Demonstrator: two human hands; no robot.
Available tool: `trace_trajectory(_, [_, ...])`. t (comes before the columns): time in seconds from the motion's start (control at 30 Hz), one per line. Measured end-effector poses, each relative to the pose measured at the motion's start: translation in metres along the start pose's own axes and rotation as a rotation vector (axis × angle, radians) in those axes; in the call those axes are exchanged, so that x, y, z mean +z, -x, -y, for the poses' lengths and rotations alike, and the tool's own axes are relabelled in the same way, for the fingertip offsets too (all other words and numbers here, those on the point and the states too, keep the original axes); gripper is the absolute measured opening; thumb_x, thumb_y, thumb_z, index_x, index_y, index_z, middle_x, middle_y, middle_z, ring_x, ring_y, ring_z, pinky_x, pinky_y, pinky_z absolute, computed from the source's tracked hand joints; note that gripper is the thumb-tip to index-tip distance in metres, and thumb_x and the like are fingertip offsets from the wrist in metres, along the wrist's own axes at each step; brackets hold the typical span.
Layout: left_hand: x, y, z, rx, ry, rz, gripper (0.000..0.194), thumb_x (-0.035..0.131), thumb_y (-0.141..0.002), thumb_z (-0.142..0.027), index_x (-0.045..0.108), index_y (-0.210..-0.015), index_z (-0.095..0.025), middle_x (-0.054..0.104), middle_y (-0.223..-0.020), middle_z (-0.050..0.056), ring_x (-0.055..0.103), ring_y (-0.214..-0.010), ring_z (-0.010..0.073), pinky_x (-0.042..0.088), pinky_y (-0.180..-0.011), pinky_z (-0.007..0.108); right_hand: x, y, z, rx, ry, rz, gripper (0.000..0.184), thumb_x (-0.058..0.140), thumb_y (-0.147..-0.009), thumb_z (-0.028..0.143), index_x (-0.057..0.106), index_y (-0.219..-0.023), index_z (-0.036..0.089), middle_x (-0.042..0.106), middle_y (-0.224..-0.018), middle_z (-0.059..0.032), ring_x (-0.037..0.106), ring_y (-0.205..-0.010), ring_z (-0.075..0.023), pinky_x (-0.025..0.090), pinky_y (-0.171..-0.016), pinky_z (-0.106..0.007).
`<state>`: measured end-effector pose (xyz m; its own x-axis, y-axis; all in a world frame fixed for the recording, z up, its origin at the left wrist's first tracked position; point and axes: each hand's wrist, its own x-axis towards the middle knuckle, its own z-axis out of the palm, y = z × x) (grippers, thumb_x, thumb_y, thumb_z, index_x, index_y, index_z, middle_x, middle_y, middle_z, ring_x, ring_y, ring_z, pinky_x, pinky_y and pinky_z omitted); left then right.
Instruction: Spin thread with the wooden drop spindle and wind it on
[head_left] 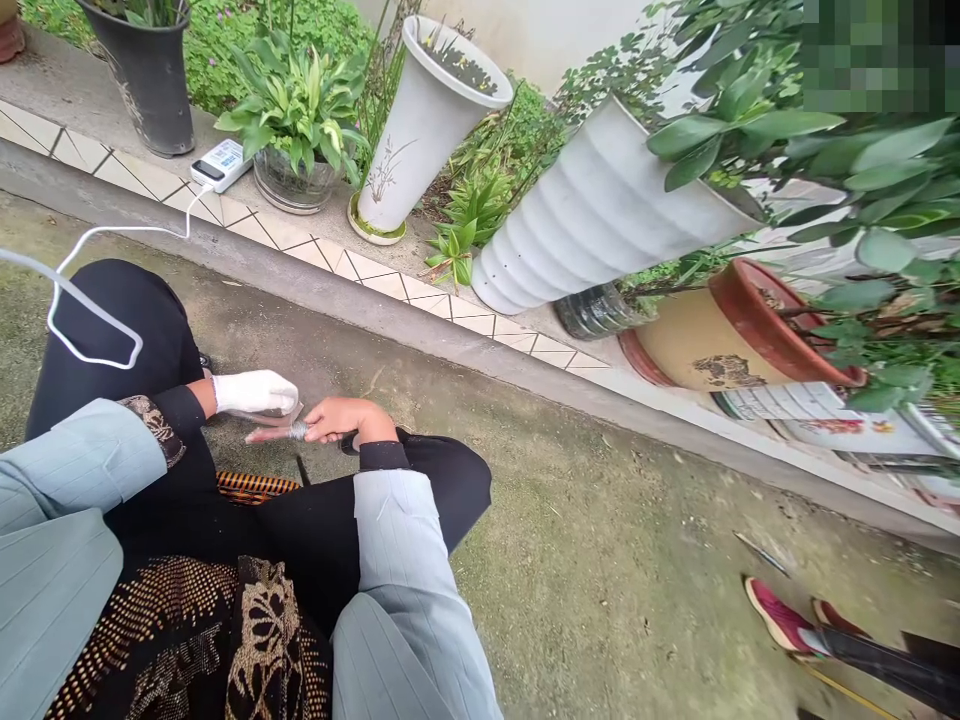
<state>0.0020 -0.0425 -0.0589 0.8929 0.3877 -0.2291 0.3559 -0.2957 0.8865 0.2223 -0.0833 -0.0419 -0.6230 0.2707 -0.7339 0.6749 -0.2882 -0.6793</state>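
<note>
My left hand [257, 392], in a white glove, is closed over the ground between my knees. Its fingers curl down and hide whatever is in them. Bare and closed, my right hand [341, 419] grips a pale brownish strip [268, 434] with silvery wire [298, 430] wound around it. The strip's loose end points left, below the gloved hand. A thin band runs close under the gloved fingers; I cannot tell whether they hold it.
Along a tiled ledge [330, 255] stand several potted plants, among them a tall white pot [424, 135] and a ribbed white pot [592, 215]. A white device [221, 165] there has a cable [124, 232] running left past my knee. At lower right are another person's shoes [776, 612].
</note>
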Motion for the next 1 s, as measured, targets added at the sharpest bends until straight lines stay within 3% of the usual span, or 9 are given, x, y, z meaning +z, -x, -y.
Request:
trace_trajectory(0.07, [-0.005, -0.001, 0.0, 0.039, 0.166, -0.051, 0.039, 0.047, -0.088, -0.047, 0.06, -0.079, -0.012, 0.054, -0.066, 0.001, 0.045, -0.059, 0.0107, 0.037, -0.058, 0.02, -0.003, 0.017, -0.001, -0.265, -0.185, -0.148, 0.021, 0.068, -0.074, 0.035, 0.062, -0.077, 0.014, 0.056, -0.062, 0.0026, 0.043, -0.05, -0.0059, 0.032, -0.05, -0.021])
trace_trajectory(0.2, [-0.004, -0.003, 0.0, 0.012, 0.363, -0.129, 0.04, 0.047, -0.089, -0.049, 0.061, -0.085, -0.011, 0.054, -0.065, 0.002, 0.043, -0.053, 0.0095, 0.037, -0.052, 0.02, -0.012, 0.035, -0.008, -0.569, -0.621, -0.774, 0.035, 0.061, -0.078, 0.048, 0.059, -0.092, 0.016, 0.048, -0.063, 0.0041, 0.038, -0.05, -0.006, 0.032, -0.05, -0.02])
trace_trajectory(0.27, [-0.001, -0.004, -0.001, 0.0, 0.375, -0.058, 0.04, 0.051, -0.087, -0.049, 0.062, -0.084, -0.011, 0.057, -0.069, 0.003, 0.044, -0.053, 0.009, 0.037, -0.051, 0.02, -0.017, 0.03, -0.013, -0.462, -0.632, -0.987, 0.036, 0.056, -0.081, 0.049, 0.059, -0.095, 0.016, 0.049, -0.065, 0.0028, 0.039, -0.051, -0.007, 0.033, -0.05, -0.021])
trace_trajectory(0.33, [0.002, -0.003, -0.004, 0.021, 0.374, -0.009, 0.04, 0.051, -0.087, -0.05, 0.062, -0.083, -0.011, 0.059, -0.072, 0.004, 0.046, -0.055, 0.0093, 0.039, -0.053, 0.02, -0.02, 0.021, -0.016, -0.142, -0.417, -1.084, 0.03, 0.056, -0.082, 0.044, 0.061, -0.088, 0.016, 0.054, -0.067, -0.0002, 0.044, -0.053, -0.0089, 0.034, -0.052, -0.023])
trace_trajectory(0.47, [0.002, 0.0, -0.012, 0.052, 0.287, 0.021, 0.036, 0.05, -0.088, -0.045, 0.062, -0.08, -0.012, 0.06, -0.073, 0.003, 0.047, -0.06, 0.0099, 0.04, -0.058, 0.02, -0.019, -0.003, -0.013, 0.371, 0.177, -0.964, 0.025, 0.056, -0.083, 0.04, 0.067, -0.091, 0.018, 0.068, -0.09, -0.0091, 0.061, -0.079, -0.018, 0.041, -0.064, -0.027])
trace_trajectory(0.63, [0.001, 0.002, -0.013, 0.045, 0.203, 0.005, 0.029, 0.052, -0.085, -0.038, 0.064, -0.079, -0.012, 0.062, -0.076, 0.003, 0.052, -0.067, 0.0119, 0.041, -0.064, 0.02, -0.004, -0.023, 0.002, 0.513, 0.444, -0.471, 0.025, 0.068, -0.076, 0.035, 0.071, -0.09, 0.014, 0.069, -0.097, -0.0172, 0.065, -0.087, -0.0253, 0.044, -0.068, -0.031])
trace_trajectory(0.77, [-0.002, -0.002, -0.002, -0.066, 0.268, -0.187, 0.026, 0.053, -0.082, -0.037, 0.061, -0.075, -0.013, 0.06, -0.072, 0.002, 0.048, -0.059, 0.0097, 0.04, -0.055, 0.019, 0.005, -0.019, 0.006, 0.379, 0.386, -0.298, 0.016, 0.071, -0.073, 0.033, 0.068, -0.073, 0.017, 0.065, -0.064, -0.0044, 0.059, -0.062, -0.0149, 0.041, -0.06, -0.026])
trace_trajectory(0.9, [-0.006, -0.008, 0.014, -0.128, 0.363, -0.358, 0.027, 0.053, -0.082, -0.038, 0.059, -0.074, -0.013, 0.057, -0.07, 0.002, 0.044, -0.052, 0.0077, 0.038, -0.05, 0.019, 0.005, 0.005, 0.008, -0.054, 0.065, -0.128, 0.018, 0.067, -0.076, 0.034, 0.065, -0.079, 0.017, 0.056, -0.058, 0.0038, 0.046, -0.051, -0.0075, 0.036, -0.052, -0.022])
trace_trajectory(1.0, [-0.002, -0.009, 0.018, -0.088, 0.411, -0.344, 0.03, 0.053, -0.084, -0.041, 0.059, -0.077, -0.013, 0.054, -0.065, 0.001, 0.042, -0.05, 0.0073, 0.037, -0.049, 0.018, 0.0, 0.019, 0.006, -0.391, -0.273, -0.363, 0.025, 0.064, -0.077, 0.04, 0.06, -0.08, 0.015, 0.053, -0.062, 0.0042, 0.041, -0.05, -0.0051, 0.034, -0.05, -0.02])
